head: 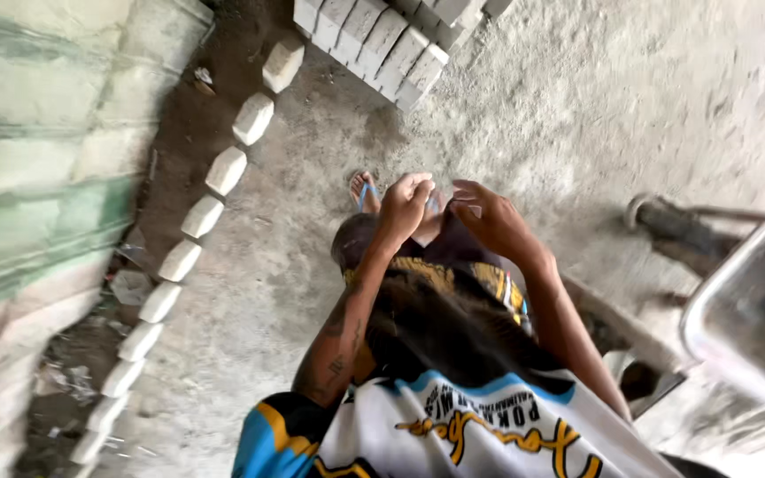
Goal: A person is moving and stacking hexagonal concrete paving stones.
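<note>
Left hand: the left hand [405,202] is raised before the body, fingers curled loosely inward; whether it pinches anything I cannot tell.
Right hand: the right hand [489,217] sits just beside it, fingers bent toward the left fingertips, the two nearly touching; nothing clearly held.
Underfoot: a foot in a sandal [364,189] on the dusty concrete floor [595,97].
Nearby: a stack of blocks [382,40] ahead, a row of blocks [201,217] edging the dirt to the left, a metal tray [745,301] at right.
Risk: eyes on the fingers (not the ground), so a step could catch the stack or row; anything small between the fingers could drop into the dust.
</note>
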